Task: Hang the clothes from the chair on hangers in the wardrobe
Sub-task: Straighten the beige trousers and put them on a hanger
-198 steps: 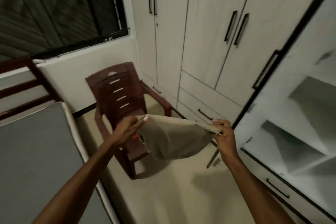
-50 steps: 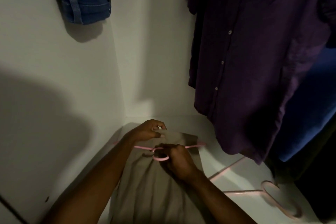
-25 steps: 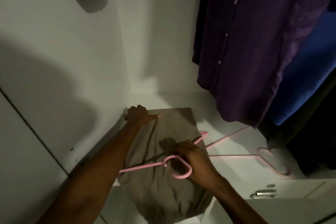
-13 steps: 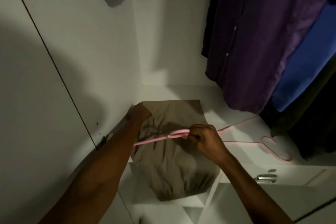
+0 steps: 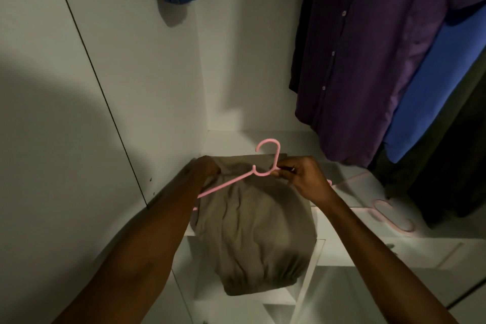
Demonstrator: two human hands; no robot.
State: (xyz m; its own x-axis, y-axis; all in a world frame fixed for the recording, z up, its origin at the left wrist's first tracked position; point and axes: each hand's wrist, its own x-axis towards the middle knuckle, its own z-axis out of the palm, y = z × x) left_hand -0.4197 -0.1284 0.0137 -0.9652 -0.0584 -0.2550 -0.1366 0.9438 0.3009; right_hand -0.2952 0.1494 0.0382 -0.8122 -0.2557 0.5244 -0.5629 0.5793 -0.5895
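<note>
khaki garment (image 5: 252, 239) below hands, pink hanger (image 5: 263, 166) pinched

Pink hanger (image 5: 263, 166) turned since half a second ago, hook now pointing to the far wall, right hand (image 5: 302, 179) shifted to its neck, khaki garment (image 5: 252, 239) lifted.

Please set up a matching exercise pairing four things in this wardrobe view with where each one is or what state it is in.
Things:
1. khaki garment
2. pink hanger
3. spare pink hanger
4. purple shirt

States:
A. hanging up at the right
B. lying loose on the shelf
C. draped over the shelf's front edge
D. pinched at its neck by the right hand

Pairs: 1-C, 2-D, 3-B, 4-A
</note>
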